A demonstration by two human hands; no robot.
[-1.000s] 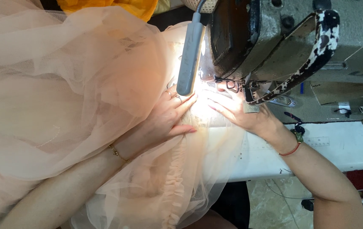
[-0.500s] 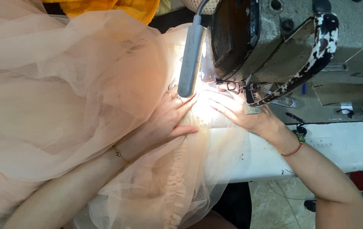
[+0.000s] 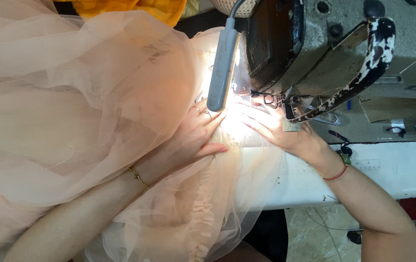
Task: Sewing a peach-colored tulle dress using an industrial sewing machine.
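A big heap of peach tulle fabric (image 3: pixel 72 106) covers the left half of the view and drapes over the table edge. My left hand (image 3: pixel 195 138) lies flat on the tulle, fingers spread toward the brightly lit needle area (image 3: pixel 239 114). My right hand (image 3: pixel 278 128) presses the fabric down just right of the needle, fingers extended under the sewing machine head (image 3: pixel 314 48). Neither hand grips anything. The needle itself is hidden by glare.
A grey lamp (image 3: pixel 222 63) on a flexible neck hangs over the needle area. The white table (image 3: pixel 387 170) runs to the right. Orange cloth (image 3: pixel 135 8) lies at the top. A tiled floor (image 3: pixel 310 237) shows below.
Both hands stay pressed on the tulle beside the needle; their positions barely differ across the frames.
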